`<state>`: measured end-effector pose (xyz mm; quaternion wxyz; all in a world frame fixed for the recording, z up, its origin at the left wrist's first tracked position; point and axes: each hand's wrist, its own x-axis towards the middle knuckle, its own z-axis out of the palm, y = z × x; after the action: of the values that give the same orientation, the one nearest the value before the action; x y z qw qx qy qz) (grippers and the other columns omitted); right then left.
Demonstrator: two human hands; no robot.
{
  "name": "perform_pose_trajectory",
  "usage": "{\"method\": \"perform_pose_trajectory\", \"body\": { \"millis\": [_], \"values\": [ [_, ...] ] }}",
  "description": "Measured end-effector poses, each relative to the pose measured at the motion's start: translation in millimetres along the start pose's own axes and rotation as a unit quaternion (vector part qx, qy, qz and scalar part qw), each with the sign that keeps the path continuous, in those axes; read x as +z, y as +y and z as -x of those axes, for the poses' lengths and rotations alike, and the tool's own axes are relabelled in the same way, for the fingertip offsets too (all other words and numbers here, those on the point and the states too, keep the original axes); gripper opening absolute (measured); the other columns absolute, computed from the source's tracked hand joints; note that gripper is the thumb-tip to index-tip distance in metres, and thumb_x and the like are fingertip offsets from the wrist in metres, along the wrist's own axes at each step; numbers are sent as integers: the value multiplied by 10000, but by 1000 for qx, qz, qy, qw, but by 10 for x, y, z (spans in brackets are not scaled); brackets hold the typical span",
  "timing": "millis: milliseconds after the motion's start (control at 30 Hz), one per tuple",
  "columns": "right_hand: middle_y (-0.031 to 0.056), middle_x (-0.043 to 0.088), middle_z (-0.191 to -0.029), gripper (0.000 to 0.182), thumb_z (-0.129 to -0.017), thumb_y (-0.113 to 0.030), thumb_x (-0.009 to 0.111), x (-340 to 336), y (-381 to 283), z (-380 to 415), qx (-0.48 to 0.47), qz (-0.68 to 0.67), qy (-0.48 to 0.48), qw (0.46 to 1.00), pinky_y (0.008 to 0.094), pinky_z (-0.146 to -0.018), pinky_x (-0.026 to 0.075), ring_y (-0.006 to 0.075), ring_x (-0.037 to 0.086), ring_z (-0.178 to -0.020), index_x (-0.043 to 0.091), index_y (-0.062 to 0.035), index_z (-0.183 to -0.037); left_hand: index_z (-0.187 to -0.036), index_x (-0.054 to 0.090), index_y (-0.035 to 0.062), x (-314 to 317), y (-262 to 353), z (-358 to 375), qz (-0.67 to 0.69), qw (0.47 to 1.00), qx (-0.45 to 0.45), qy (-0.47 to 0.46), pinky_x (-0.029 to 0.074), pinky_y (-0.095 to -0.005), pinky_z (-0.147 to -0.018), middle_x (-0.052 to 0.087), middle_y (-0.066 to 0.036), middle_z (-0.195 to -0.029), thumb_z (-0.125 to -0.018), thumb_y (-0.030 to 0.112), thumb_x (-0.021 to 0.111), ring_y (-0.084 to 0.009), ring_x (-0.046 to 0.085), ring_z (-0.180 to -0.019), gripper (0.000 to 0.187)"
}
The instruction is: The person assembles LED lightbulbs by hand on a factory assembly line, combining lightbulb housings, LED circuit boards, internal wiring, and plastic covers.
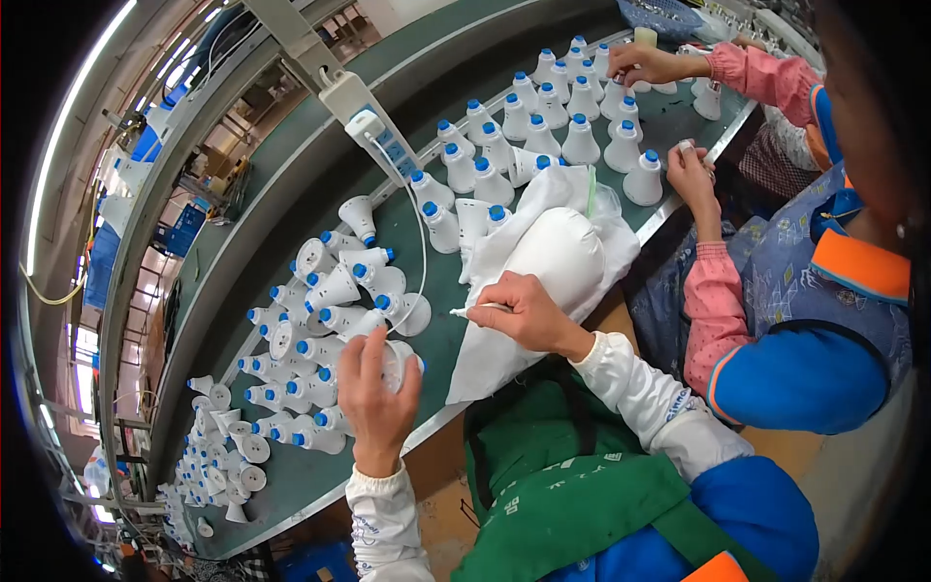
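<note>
The cones (pixel 581 144) look smooth plastic, the worktop (pixel 441 339) matt, the apron (pixel 582 519) cloth.

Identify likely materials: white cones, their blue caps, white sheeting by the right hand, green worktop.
White cones: probably moulded plastic, satin; smooth, uniform, soft highlights.
Blue caps: likely plastic too; solid even colour, no metallic glint.
White sheeting: thin plastic film or fabric, can't tell which; it drapes in soft folds.
Green worktop: perhaps rubber or PVC, low-sheen; flat, even colour.
</note>
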<state>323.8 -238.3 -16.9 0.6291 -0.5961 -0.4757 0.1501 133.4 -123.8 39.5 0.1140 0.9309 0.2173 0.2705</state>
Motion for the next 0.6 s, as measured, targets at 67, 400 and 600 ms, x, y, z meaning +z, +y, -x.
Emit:
{"method": "perform_pose_trajectory", "body": {
  "millis": [67,400,600],
  "values": [
    [91,474,-487,250,-776,-215,665,27,20,-37,-45,15,24,999,332,-488,343,219,418,-453,589,-41,-613,-1093,584,32,31,4,6,4,999,-12,45,470,-410,-762,552,-187,-1025,-703,156,704,-356,560,-914,427],
    [13,554,-572,159,-774,-205,672,-20,10,-26,2,31,-30,999,291,-570,360,148,436,-591,657,-68,-695,-1078,592,33,109,-58,154,-24,1000,11,-3,467,-402,-762,554,-189,-1012,-671,119,728,-351,551,-903,438],
    [88,517,-528,203,-769,-230,674,1,-27,-46,-43,15,23,999,337,-542,355,241,447,-510,631,-68,-655,-1116,483,44,52,-49,361,493,824,-263,95,443,-239,-566,550,-66,-901,-859,293,515,-151,549,-746,359]
  ]
}}
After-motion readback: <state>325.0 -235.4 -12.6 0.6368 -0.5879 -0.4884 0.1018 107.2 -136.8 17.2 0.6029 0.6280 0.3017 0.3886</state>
